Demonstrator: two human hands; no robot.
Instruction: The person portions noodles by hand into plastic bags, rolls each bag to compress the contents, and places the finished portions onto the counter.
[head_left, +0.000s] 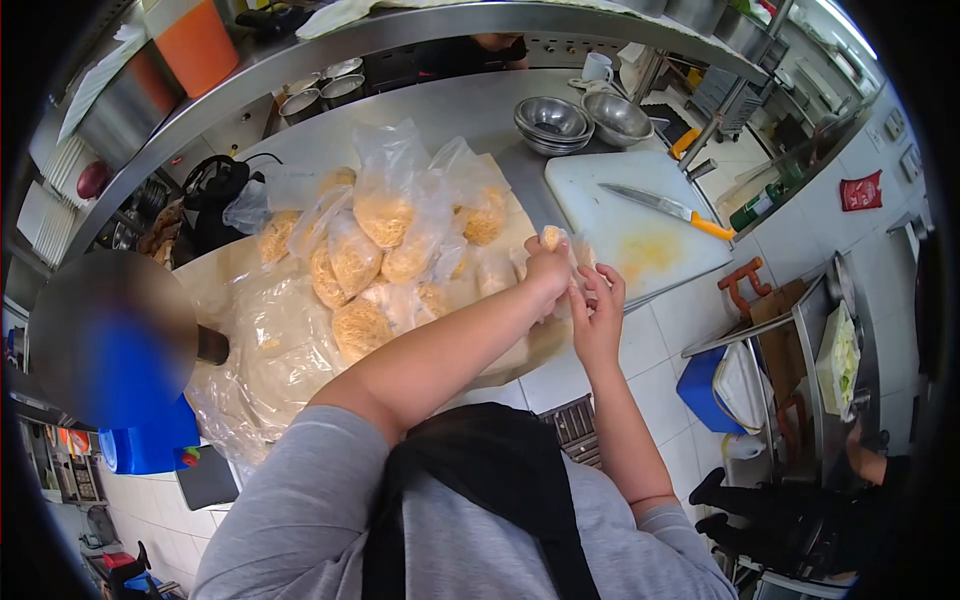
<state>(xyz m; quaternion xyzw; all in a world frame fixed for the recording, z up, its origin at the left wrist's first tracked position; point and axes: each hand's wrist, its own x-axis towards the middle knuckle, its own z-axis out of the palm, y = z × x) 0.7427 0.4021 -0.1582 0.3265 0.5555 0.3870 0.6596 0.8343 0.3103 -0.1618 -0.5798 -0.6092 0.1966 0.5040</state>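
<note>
My left hand (547, 272) is closed around a clear plastic bag, and a pale yellow-orange lump (550, 237) shows above the fist. Close beside it, my right hand (598, 300) has its fingers bent in on the thin plastic of the same bag; most of that bag is hidden by the hands. Left of the hands lie several clear bags of shredded orange-yellow food that looks like grated cheese (384, 218). Nearer to me is one such bag (362, 328), partly behind my left forearm. Flat clear plastic bags (290, 350) lie on the left part of the table.
A white cutting board (600, 200) with a yellow stain holds a yellow-handled knife (660, 205). Steel bowls (552, 122) stand behind it. A steel shelf (420, 28) crosses overhead. A blue container (150, 437) is at left. Another person's legs (770, 500) show at lower right.
</note>
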